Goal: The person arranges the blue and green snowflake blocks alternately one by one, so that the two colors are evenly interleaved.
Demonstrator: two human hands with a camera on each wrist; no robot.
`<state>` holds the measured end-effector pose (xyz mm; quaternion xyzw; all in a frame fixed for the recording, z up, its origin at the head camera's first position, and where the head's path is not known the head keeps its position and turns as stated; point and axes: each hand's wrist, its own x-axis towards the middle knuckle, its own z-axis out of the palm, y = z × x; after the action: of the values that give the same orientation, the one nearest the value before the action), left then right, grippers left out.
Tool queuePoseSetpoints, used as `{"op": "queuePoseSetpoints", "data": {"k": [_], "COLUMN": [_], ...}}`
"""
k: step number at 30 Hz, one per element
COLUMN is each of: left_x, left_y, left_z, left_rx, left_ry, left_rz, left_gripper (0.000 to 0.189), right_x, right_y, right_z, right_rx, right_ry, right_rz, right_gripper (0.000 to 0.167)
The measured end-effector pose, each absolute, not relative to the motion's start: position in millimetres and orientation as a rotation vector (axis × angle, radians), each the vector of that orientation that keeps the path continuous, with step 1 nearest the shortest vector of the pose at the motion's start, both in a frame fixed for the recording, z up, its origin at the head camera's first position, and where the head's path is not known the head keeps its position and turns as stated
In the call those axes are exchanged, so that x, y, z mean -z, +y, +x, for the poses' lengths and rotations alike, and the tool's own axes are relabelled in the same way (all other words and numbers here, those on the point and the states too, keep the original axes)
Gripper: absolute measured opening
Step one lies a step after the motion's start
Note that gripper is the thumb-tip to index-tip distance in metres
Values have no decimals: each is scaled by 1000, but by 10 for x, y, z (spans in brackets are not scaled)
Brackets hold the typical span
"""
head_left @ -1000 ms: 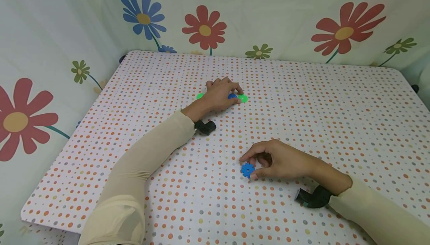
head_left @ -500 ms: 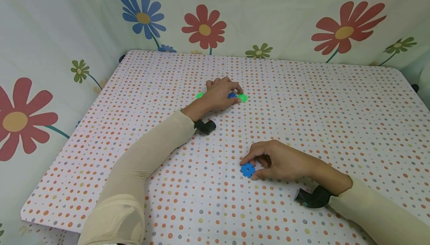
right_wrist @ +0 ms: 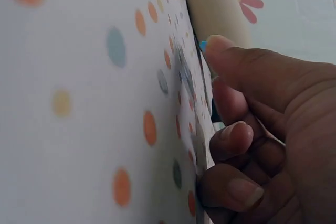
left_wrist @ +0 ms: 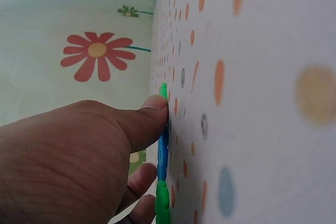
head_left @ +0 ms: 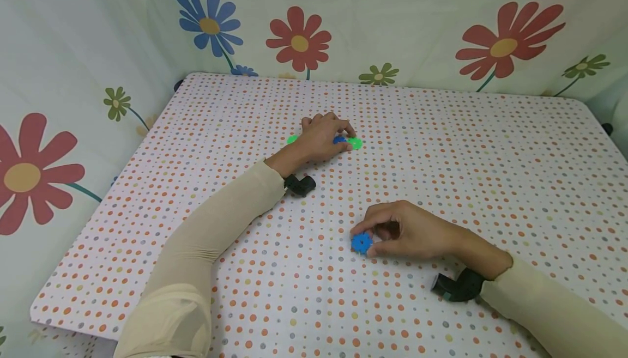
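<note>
In the head view my right hand (head_left: 412,230) pinches a blue notched plastic disc (head_left: 362,242) between thumb and index finger, just above the table. Only a sliver of that disc (right_wrist: 203,45) shows past the thumb tip in the right wrist view. Farther back, my left hand (head_left: 321,137) lies over a row of similar discs. Its thumb and index finger hold the green disc (head_left: 355,143) at the right end. Beside that sits a darker blue disc (head_left: 338,139); another green disc (head_left: 292,139) peeks out left of the hand. The palm hides the row's middle.
A table (head_left: 466,156) with a dotted cloth lies under both hands. Behind it hangs a curtain (head_left: 407,20) printed with flowers. Black wrist cameras (head_left: 300,185) sit at both cuffs, close to the tabletop.
The right thumb and index finger have closed on the blue disc, and it has shifted slightly up the view with the hand. My left hand stays in place over the row.
</note>
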<state>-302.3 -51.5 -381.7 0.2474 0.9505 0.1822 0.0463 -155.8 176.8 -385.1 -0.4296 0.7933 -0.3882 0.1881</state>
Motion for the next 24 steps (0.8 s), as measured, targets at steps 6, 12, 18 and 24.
{"op": "queuePoseSetpoints", "data": {"k": [6,12,18,24], "left_x": [3829,3831,3849,3839], "left_y": [-512,-519,-520,-500], "left_z": [-3023,-3019,-3032,-3033], "left_rx": [-572,-567,-564,-584], "left_ry": [2912,2908,2897,2888], "left_rz": [774,747,737,736], "left_gripper": [28,29,30,29], "right_x": [3846,3814,3778,3798], "right_y": [1869,1969,1976,1928], "right_z": [-1743,-2117,-2516,-2793], "right_rx": [1275,1341,1299,1282], "right_ry": [2282,2407,2571,2654], "right_rz": [-1106,-1028,-764,-575], "right_gripper": [33,36,40,41]}}
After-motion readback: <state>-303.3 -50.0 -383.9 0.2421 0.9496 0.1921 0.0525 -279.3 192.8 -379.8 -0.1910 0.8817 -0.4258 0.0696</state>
